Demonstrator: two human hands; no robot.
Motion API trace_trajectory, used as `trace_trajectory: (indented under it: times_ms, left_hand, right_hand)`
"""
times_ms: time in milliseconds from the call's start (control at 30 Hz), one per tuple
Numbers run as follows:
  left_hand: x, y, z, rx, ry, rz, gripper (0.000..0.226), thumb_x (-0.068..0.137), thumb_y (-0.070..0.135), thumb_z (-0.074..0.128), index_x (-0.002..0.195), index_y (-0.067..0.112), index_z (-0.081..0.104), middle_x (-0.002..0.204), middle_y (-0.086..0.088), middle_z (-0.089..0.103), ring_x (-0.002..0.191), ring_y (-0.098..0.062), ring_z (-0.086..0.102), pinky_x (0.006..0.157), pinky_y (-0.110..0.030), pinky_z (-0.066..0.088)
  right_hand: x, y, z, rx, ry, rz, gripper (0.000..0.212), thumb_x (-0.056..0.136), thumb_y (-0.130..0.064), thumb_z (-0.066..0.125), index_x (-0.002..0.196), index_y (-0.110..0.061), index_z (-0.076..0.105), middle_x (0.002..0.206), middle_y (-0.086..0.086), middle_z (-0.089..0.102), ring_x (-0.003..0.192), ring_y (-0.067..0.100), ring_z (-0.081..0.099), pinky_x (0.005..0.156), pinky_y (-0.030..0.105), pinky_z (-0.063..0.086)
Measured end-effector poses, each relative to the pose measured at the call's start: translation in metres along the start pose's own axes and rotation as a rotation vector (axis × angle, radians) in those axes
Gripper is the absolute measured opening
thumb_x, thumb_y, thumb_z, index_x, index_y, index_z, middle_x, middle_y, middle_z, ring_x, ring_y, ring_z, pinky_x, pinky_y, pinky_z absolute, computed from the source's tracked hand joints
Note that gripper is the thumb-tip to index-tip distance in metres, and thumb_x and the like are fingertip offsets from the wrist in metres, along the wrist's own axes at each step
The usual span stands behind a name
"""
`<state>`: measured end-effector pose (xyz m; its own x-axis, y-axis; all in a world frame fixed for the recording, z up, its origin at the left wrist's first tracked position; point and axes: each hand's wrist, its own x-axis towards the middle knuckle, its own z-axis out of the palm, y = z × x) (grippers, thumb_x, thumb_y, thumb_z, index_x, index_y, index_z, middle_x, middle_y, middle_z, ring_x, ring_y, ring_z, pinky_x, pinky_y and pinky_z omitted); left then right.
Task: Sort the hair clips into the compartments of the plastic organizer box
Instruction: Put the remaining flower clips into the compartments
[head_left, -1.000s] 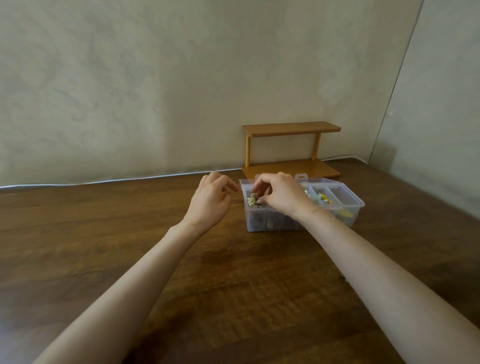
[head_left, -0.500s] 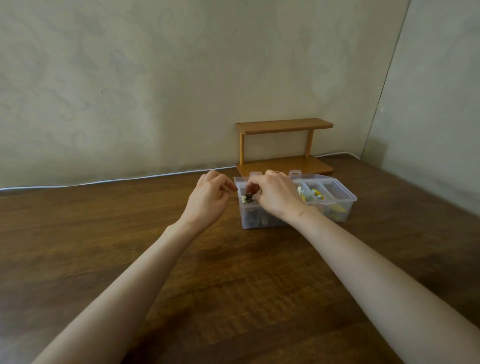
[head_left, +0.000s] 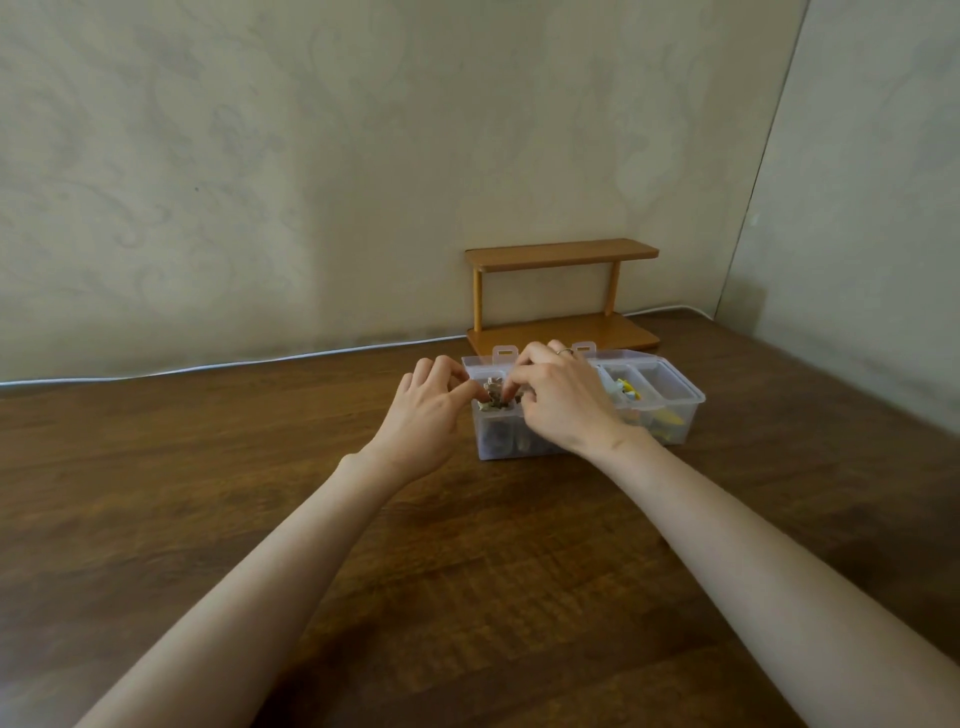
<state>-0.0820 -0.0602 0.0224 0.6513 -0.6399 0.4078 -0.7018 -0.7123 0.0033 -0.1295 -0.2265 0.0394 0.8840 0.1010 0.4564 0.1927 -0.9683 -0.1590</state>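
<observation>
Clip cluster (head_left: 493, 397) sits at the top of the leftmost compartment of the clear organizer box (head_left: 675, 415), piled to about rim level. Both grips meet on it: left hand (head_left: 423, 415) pinches from the left side, fingertips together on the pile; right hand (head_left: 558, 402) pinches from the right, thumb and index closed on the same cluster. Can't tell if they hold one clip or several, or if it's being placed or pulled apart. To the right of the grip, the middle compartments are hidden under the right hand; beyond it, one compartment shows yellow clips (head_left: 628, 389) and the far-right one looks bare up top, with more yellow lower down through the wall. No loose clips visible on the worktop (head_left: 260, 467), so I'd judge sorting is late-stage: mostly redistributing within the box. Behind the grip, a small wooden shelf (head_left: 561, 291) stands against the wall, unused.
</observation>
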Motion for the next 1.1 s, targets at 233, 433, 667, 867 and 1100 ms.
trace_trajectory:
  times_ms: [233, 433, 667, 867, 1100]
  left_hand:
    - [0.002, -0.002, 0.001, 0.131, 0.016, 0.002, 0.052, 0.089, 0.013, 0.047, 0.138, 0.024, 0.035, 0.138, -0.005, 0.031, 0.122, -0.022, 0.030, 0.098, -0.030, 0.032]
    - [0.005, -0.004, 0.002, 0.122, -0.002, -0.003, 0.054, 0.089, 0.011, 0.046, 0.140, 0.024, 0.033, 0.137, -0.005, 0.031, 0.121, -0.022, 0.030, 0.099, -0.031, 0.031]
    - [0.007, -0.006, 0.003, 0.066, -0.002, -0.016, 0.054, 0.088, 0.008, 0.043, 0.139, 0.025, 0.035, 0.136, -0.005, 0.033, 0.118, -0.021, 0.031, 0.096, -0.029, 0.031]
    - [-0.003, -0.003, 0.000, 0.038, 0.009, 0.059, 0.057, 0.089, 0.004, 0.043, 0.138, 0.031, 0.034, 0.135, -0.006, 0.034, 0.117, -0.022, 0.033, 0.094, -0.030, 0.032]
    - [-0.006, 0.011, -0.010, -0.012, 0.073, 0.035, 0.042, 0.090, 0.015, 0.047, 0.132, 0.019, 0.044, 0.134, -0.006, 0.038, 0.115, -0.022, 0.035, 0.094, -0.030, 0.033]
  right_hand:
    - [-0.001, 0.003, 0.002, 0.031, 0.051, -0.002, 0.030, 0.088, -0.001, 0.048, 0.098, -0.017, 0.070, 0.108, 0.003, 0.056, 0.105, 0.019, 0.045, 0.086, 0.030, 0.038]
    - [-0.004, 0.000, 0.007, 0.088, 0.151, -0.002, 0.028, 0.085, 0.004, 0.047, 0.095, -0.013, 0.067, 0.108, 0.007, 0.057, 0.106, 0.021, 0.048, 0.087, 0.032, 0.042]
    - [-0.002, 0.006, 0.009, 0.016, 0.051, 0.010, 0.033, 0.088, 0.002, 0.047, 0.104, -0.018, 0.068, 0.113, 0.004, 0.054, 0.109, 0.020, 0.043, 0.085, 0.029, 0.036]
    - [-0.014, 0.015, -0.009, 0.134, 0.083, 0.054, 0.030, 0.092, -0.002, 0.047, 0.103, -0.019, 0.068, 0.106, 0.002, 0.056, 0.099, 0.014, 0.048, 0.077, 0.023, 0.036]
    - [-0.049, 0.039, -0.035, 0.204, -0.048, 0.099, 0.024, 0.093, -0.009, 0.051, 0.103, -0.023, 0.067, 0.110, -0.005, 0.057, 0.092, 0.004, 0.051, 0.079, 0.022, 0.045]
